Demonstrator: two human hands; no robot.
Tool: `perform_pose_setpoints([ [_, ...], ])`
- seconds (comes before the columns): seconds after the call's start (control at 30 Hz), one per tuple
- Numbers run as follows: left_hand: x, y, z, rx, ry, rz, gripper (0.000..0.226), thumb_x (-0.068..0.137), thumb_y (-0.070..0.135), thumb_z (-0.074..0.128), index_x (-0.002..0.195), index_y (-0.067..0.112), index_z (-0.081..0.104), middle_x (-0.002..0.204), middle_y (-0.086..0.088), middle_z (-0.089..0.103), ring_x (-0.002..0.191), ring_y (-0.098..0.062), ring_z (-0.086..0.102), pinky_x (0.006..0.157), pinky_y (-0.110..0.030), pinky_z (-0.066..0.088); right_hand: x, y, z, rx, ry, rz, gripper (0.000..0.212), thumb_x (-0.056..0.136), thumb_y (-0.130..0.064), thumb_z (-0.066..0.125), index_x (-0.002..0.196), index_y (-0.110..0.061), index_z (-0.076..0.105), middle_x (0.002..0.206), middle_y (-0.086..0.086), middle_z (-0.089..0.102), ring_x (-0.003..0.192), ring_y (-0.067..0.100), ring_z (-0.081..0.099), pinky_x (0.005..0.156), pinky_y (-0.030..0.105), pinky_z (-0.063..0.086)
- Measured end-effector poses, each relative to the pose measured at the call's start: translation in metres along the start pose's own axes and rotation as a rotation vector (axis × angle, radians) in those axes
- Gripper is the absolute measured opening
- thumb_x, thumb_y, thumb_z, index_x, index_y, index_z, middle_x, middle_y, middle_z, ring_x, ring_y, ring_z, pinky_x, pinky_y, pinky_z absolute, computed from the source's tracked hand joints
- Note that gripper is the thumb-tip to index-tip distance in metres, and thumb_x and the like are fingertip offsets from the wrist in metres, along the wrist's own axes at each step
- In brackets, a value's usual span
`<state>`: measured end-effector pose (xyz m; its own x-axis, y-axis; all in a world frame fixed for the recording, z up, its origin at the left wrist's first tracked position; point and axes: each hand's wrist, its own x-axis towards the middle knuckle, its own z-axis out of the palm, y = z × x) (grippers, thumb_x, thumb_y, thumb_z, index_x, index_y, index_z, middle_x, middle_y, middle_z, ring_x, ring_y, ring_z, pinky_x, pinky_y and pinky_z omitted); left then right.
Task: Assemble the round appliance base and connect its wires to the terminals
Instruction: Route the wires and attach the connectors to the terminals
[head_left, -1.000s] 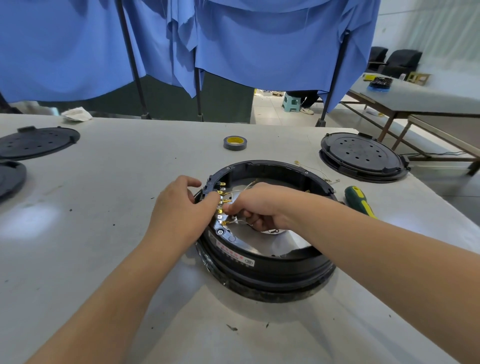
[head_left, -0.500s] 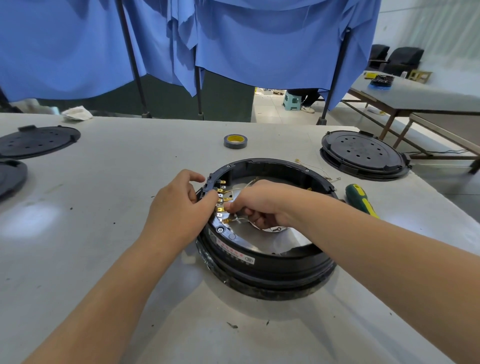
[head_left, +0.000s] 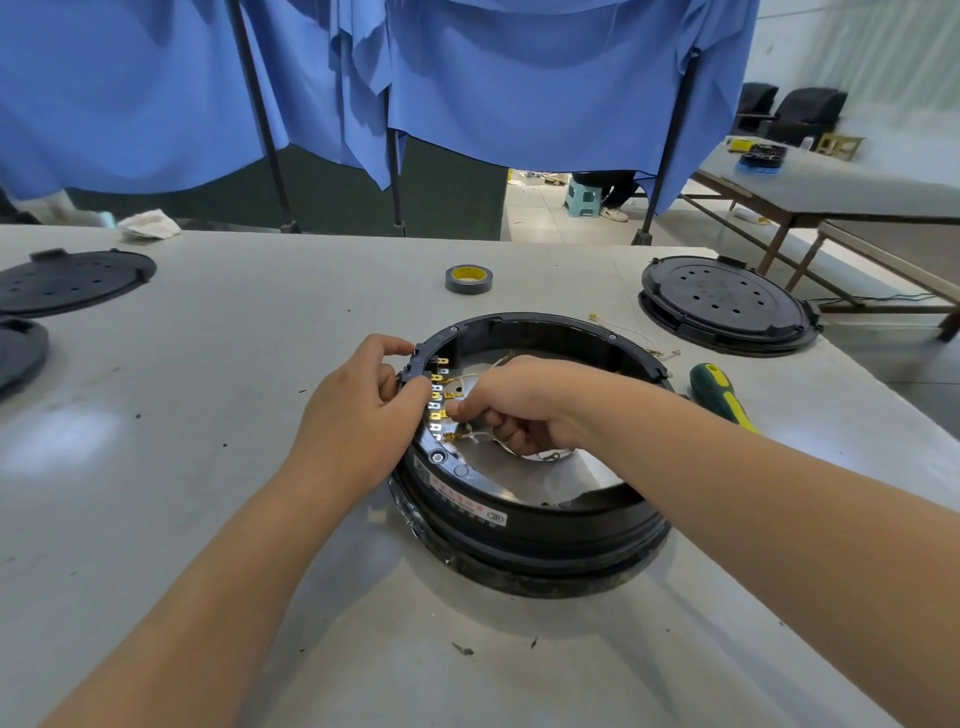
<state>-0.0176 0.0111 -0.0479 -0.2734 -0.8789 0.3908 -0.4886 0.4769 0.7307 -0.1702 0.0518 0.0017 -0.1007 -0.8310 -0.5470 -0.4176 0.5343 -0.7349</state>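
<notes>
My forearms reach in from the near edge of the grey tabletop (head_left: 182, 415) toward the round appliance base (head_left: 530, 525), which sits just ahead of me at the middle, black ring uppermost and silver plate showing inside; my left hand (head_left: 358, 415) curls over the ring's left rim, thumb and fingertips pinching the black terminal block (head_left: 415, 364) to steady it; my right hand (head_left: 519, 405) lies inside the ring with its fingers folded, pinching a thin white wire (head_left: 475, 436) by its brass end right against the row of brass terminals (head_left: 436, 400); compared with a second ago my right fingertips sit a touch lower along that row and closer to the tabs, while the left has hardly shifted, so I judge one lead is seating or just seated and others remain; at least one brass end near the bottom of the row looks attached, though I cannot tell how firmly; a slip here could bend a tab; further right, a green and yellow screwdriver (head_left: 722, 395) lies just beside the base, with loose thin wires (head_left: 639, 338) trailing behind the rim; beyond the base stands a roll of grey tape (head_left: 469, 278); a black perforated disc (head_left: 724, 301) rests at far right and more black discs (head_left: 72, 280) at far left, near a crumpled white rag (head_left: 150, 224); blue curtains (head_left: 519, 78) hang behind.
</notes>
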Motion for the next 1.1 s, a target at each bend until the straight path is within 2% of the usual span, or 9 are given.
perform_pose_setpoints([
  [0.57,0.0009,-0.0001,0.0014,-0.011,0.004,0.004,0.020,0.089,0.023,0.055,0.109,0.026,0.055,0.047,0.009,0.040,0.053,-0.011,0.043,0.060,-0.036,0.040,-0.0003,0.0009,0.0013,0.007,0.037,-0.024,0.033,0.094,-0.016,0.060,0.061,-0.017,0.056,0.041,-0.007,0.036,0.033,0.005,0.027,0.034,0.012,0.025],
  [0.8,-0.0010,0.0017,0.0022,-0.022,0.051,0.021,0.017,0.087,0.019,0.057,0.103,0.025,0.056,0.046,0.010,0.039,0.050,-0.009,0.039,0.054,-0.032,0.034,0.0008,0.0017,0.0004,0.028,0.027,-0.017,0.032,0.093,-0.016,0.061,0.061,-0.017,0.056,0.041,-0.007,0.036,0.035,0.005,0.027,0.035,0.013,0.024],
  [1.1,0.0008,0.0025,0.0014,0.004,-0.013,0.041,0.018,0.091,0.017,0.052,0.106,0.025,0.054,0.049,0.005,0.040,0.053,-0.014,0.042,0.057,-0.037,0.038,0.0027,0.0022,0.0011,0.063,-0.003,-0.014,0.033,0.095,-0.015,0.058,0.062,-0.017,0.055,0.040,-0.008,0.033,0.032,0.005,0.023,0.033,0.013,0.021],
])
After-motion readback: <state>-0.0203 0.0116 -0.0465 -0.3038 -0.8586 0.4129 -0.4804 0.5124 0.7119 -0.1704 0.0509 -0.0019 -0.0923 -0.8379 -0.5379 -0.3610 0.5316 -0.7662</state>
